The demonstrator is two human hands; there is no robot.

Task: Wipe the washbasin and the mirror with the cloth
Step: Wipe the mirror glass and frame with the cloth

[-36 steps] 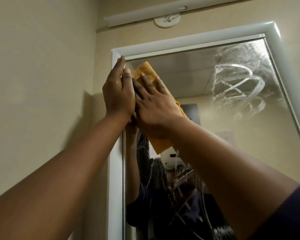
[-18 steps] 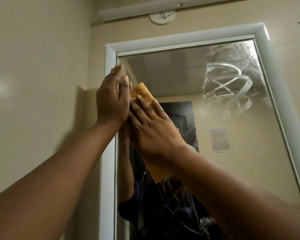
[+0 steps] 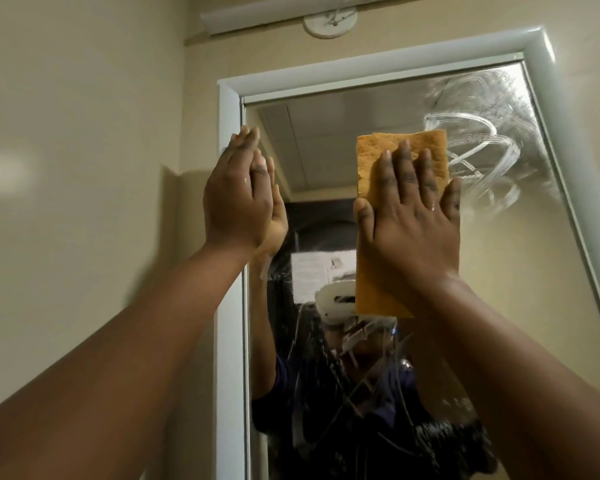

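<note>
An orange cloth (image 3: 374, 285) lies flat against the mirror (image 3: 520, 271), folded into a tall rectangle. My right hand (image 3: 409, 220) presses on it with spread fingers, near the mirror's upper middle. My left hand (image 3: 238, 199) rests flat on the glass at the mirror's left edge, fingers together, holding nothing. White soapy streaks (image 3: 478, 150) cover the mirror's upper right, just right of the cloth. More streaks run across the lower glass. The washbasin is out of view.
A white frame (image 3: 227, 306) borders the mirror. A beige wall (image 3: 84, 168) stands close on the left. A light fitting (image 3: 329, 20) hangs above the frame. A person with a headset is reflected in the lower glass.
My right hand has slid the cloth rightward from the left edge to the upper middle. My hands, overlapping before, are now apart. The left hand stayed at the left edge.
</note>
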